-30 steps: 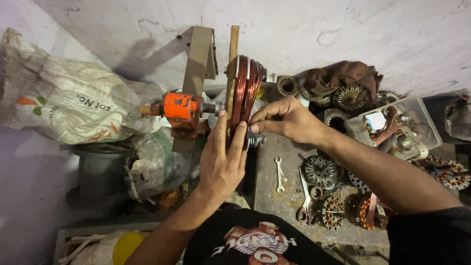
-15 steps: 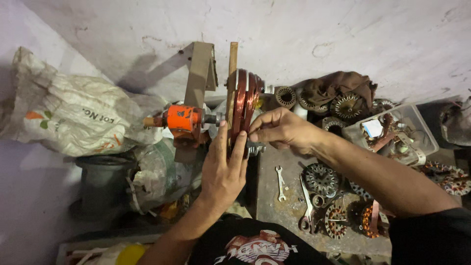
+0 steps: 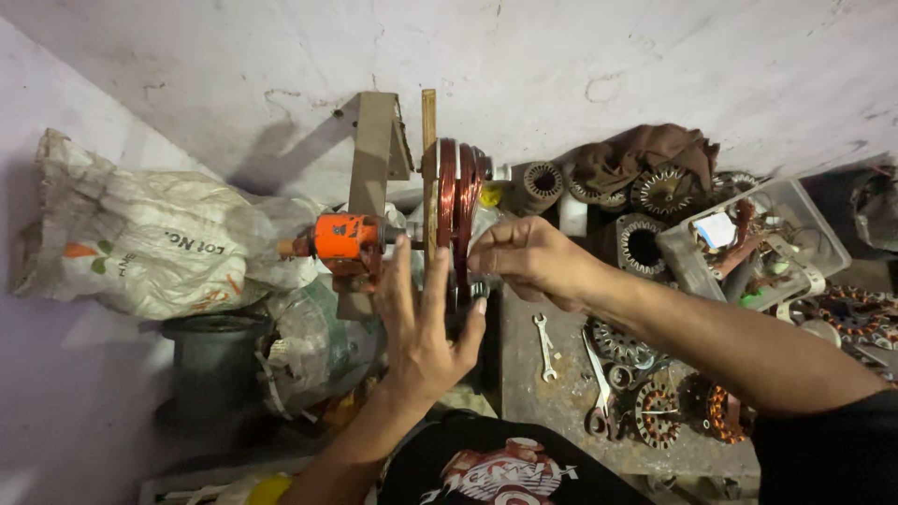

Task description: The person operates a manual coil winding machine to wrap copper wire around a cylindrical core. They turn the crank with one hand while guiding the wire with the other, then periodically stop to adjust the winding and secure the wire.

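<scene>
Head view looks down on a grimy bench (image 3: 561,402) set against a rough white wall (image 3: 608,65). Stators (image 3: 659,192), a brown rag (image 3: 645,150) and a clear tray (image 3: 795,220) of odds crowd its far right side; a spanner (image 3: 544,346) and pliers (image 3: 599,393) lie on the bare part. Left of the bench a white sack (image 3: 150,234) slumps over a dark pot (image 3: 210,360).

A copper coil (image 3: 458,196) stands upright on a winder, beside a wooden slat (image 3: 429,168) and an orange hub (image 3: 344,237) on a grey bracket (image 3: 376,140). My left hand (image 3: 421,327) lies flat and open, fingers spread, against the coil's near side. My right hand (image 3: 524,260) is at the coil's lower right edge, fingertips pinched together there; I cannot tell if they grip wire or only the coil's rim.
</scene>
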